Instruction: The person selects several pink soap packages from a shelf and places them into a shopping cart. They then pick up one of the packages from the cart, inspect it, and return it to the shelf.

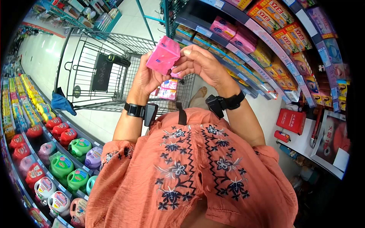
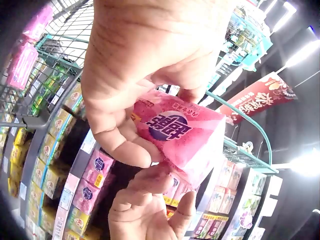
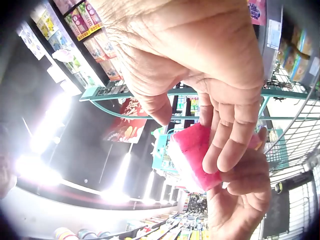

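A pink plastic-wrapped pack of soap (image 1: 164, 57) is held up over the shopping cart (image 1: 106, 40), tilted in the air. My left hand (image 1: 143, 78) grips it from the left side and below, with fingers and thumb round it in the left wrist view. On the pack's other side is my right hand (image 1: 205, 65), its fingers loosely bent and the fingertips right at the wrapper. In the right wrist view those fingers overlap the end of the pack (image 3: 196, 152), with the thumb held apart from it. Dark lettering shows on the pack (image 2: 182, 135) in the left wrist view.
More pink and white packs (image 1: 167, 91) lie in the cart. Shelves of boxed and wrapped soap (image 1: 243, 40) stand at the right, bottles of detergent (image 1: 62, 165) at the left. A red box (image 1: 291, 121) sits low at the right. A blue cloth (image 1: 62, 102) hangs by the cart.
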Action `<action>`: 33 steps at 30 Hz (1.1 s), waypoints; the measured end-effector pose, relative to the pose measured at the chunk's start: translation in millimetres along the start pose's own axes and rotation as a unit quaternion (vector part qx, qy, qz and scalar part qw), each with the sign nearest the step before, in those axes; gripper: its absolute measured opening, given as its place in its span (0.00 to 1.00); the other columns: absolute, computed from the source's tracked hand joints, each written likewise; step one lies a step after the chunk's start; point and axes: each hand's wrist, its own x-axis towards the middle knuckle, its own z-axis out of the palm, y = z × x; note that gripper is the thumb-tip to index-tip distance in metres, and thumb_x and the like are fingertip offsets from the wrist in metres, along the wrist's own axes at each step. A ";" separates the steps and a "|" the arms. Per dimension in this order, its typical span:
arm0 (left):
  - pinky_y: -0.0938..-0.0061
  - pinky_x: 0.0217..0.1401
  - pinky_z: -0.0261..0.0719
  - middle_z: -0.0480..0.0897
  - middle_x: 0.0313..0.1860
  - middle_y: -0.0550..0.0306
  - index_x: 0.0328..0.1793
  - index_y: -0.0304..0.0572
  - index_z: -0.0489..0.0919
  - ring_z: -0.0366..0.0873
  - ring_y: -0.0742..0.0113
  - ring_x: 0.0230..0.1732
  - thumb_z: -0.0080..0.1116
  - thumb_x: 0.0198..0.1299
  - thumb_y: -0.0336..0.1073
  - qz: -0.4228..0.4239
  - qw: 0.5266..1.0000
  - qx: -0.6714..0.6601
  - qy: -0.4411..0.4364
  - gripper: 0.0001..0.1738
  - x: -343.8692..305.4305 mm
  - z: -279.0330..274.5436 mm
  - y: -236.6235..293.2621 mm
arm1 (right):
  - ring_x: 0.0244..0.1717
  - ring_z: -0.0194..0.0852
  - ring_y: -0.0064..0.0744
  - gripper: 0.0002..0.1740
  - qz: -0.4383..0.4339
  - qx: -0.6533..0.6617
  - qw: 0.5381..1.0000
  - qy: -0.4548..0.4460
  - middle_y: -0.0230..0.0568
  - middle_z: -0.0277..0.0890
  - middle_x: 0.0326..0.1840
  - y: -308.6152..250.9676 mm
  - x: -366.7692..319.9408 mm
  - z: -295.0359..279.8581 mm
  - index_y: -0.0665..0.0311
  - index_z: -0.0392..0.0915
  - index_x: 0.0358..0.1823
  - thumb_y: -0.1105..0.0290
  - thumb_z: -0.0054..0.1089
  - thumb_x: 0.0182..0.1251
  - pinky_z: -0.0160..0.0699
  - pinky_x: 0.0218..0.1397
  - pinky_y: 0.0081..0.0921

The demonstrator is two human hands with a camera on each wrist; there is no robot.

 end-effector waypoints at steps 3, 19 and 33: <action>0.70 0.39 0.89 0.81 0.64 0.40 0.73 0.37 0.71 0.87 0.57 0.48 0.40 0.74 0.62 0.001 1.000 0.001 -0.011 0.38 -1.0 -1.4 -0.4 | 0.50 0.87 0.44 0.19 -0.001 -0.006 1.000 -0.007 0.52 0.81 0.51 -1.2 -1.0 2.6 0.68 0.70 0.56 0.58 0.54 0.78 0.86 0.50 0.36; 0.70 0.38 0.86 0.81 0.64 0.43 0.74 0.38 0.70 0.85 0.57 0.48 0.35 0.74 0.63 -0.005 1.000 0.007 0.004 0.39 -3.1 -6.9 -0.8 | 0.48 0.87 0.44 0.20 -0.008 0.005 1.000 -0.019 0.54 0.81 0.50 -1.3 -1.9 5.7 0.69 0.71 0.54 0.57 0.55 0.78 0.87 0.50 0.38; 0.62 0.44 0.87 0.84 0.59 0.48 0.69 0.38 0.74 0.85 0.57 0.53 0.42 0.72 0.60 0.009 1.000 0.009 0.005 0.35 -9.9 2.5 7.5 | 0.45 0.86 0.38 0.16 0.023 0.001 1.000 -0.015 0.45 0.81 0.49 6.1 5.7 -2.9 0.64 0.74 0.51 0.58 0.56 0.77 0.87 0.48 0.34</action>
